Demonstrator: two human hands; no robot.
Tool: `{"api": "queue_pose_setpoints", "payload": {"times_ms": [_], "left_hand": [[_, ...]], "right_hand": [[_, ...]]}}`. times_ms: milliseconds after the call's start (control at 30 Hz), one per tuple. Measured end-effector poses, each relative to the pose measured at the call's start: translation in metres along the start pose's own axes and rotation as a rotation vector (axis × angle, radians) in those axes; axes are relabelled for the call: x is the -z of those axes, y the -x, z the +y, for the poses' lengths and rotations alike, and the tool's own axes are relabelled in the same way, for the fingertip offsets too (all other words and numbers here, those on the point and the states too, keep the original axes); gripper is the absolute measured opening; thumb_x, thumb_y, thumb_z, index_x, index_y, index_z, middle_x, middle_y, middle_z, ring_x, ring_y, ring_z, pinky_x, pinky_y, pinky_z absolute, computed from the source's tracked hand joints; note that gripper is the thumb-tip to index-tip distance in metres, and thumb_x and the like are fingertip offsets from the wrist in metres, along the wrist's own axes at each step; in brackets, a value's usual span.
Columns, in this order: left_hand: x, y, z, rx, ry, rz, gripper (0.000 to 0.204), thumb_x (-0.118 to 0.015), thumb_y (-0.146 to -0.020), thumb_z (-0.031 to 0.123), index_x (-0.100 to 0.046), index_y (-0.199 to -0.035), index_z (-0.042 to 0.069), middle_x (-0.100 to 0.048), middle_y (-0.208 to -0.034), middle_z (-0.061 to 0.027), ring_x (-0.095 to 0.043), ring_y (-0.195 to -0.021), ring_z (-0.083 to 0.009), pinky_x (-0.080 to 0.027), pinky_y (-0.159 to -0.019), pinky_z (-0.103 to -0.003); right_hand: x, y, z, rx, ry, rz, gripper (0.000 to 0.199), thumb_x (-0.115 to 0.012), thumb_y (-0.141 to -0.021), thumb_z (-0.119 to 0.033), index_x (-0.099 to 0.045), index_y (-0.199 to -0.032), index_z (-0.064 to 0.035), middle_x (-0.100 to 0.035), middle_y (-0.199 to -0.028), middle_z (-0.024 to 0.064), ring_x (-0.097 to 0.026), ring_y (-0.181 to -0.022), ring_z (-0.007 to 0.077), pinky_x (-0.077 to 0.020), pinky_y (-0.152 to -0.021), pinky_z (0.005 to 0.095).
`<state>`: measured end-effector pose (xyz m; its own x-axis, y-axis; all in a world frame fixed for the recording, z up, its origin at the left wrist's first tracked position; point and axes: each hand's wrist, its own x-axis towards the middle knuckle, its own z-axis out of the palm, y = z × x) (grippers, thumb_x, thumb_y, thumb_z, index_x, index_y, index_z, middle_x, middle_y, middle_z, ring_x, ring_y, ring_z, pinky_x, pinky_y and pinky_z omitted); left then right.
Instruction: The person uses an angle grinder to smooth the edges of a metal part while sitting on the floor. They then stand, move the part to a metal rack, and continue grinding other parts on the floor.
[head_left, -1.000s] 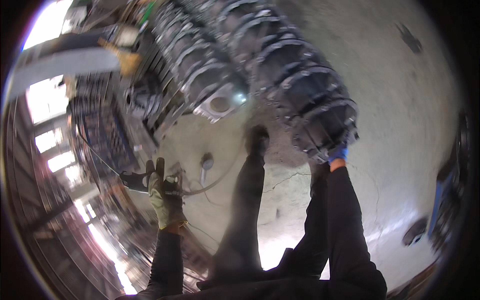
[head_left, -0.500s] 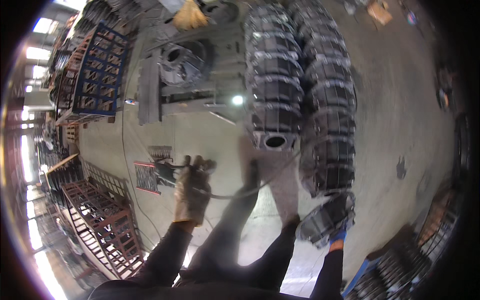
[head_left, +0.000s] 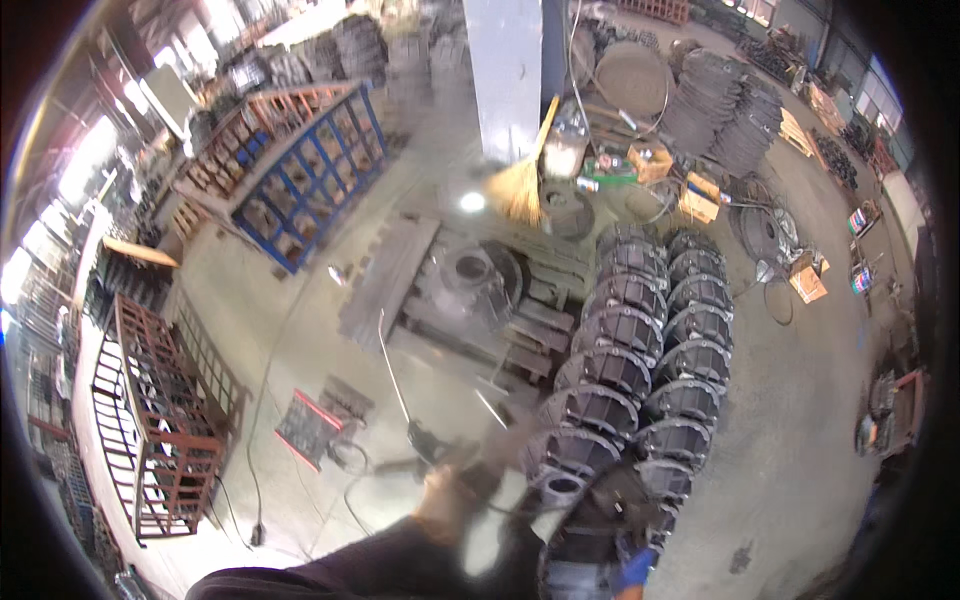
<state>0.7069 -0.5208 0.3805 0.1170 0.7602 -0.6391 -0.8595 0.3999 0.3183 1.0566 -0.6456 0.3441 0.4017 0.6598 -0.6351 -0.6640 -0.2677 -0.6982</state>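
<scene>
1 dark casting (head_left: 590, 525), our blue-gloved right hand (head_left: 634, 571) clamped on it; 1 blurred left hand (head_left: 452, 498), grip we cannot tell.

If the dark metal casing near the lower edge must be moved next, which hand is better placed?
Probably the right hand: its blue glove is at the edge of the dark metal casing. The left hand, blurred, is farther left, near the thin rod.
</scene>
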Motion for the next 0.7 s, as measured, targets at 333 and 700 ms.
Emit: {"api": "queue_pose_setpoints", "payload": {"times_ms": [333,700], "left_hand": [[0.058,-0.099,0.04,-0.209,-0.725,0.09,0.054,-0.066,-0.104,0.017,-0.047,-0.154,0.023,-0.058,-0.146,-0.0058,-0.067,-0.108,-0.0187,-0.06,-0.092,-0.041],[0.056,-0.13,0.096,0.056,-0.299,0.354,0.054,-0.071,-0.101,0.027,-0.051,-0.151,0.026,-0.064,-0.143,-0.0058,-0.071,-0.089,-0.0182,-0.061,-0.079,-0.036]], "right_hand": [[-0.247,-0.153,0.008,-0.469,0.116,-0.116,0.039,-0.044,-0.108,-0.014,-0.055,-0.139,0.0079,-0.06,-0.14,0.0272,-0.066,-0.12,0.0402,-0.0559,-0.108,0.0527],[-0.552,-0.374,0.086,0.565,1.795,-0.715,0.062,-0.085,-0.084,-0.048,-0.07,-0.117,0.0018,-0.071,-0.11,0.0317,-0.069,-0.104,0.0481,-0.0568,-0.09,0.0503]]}}
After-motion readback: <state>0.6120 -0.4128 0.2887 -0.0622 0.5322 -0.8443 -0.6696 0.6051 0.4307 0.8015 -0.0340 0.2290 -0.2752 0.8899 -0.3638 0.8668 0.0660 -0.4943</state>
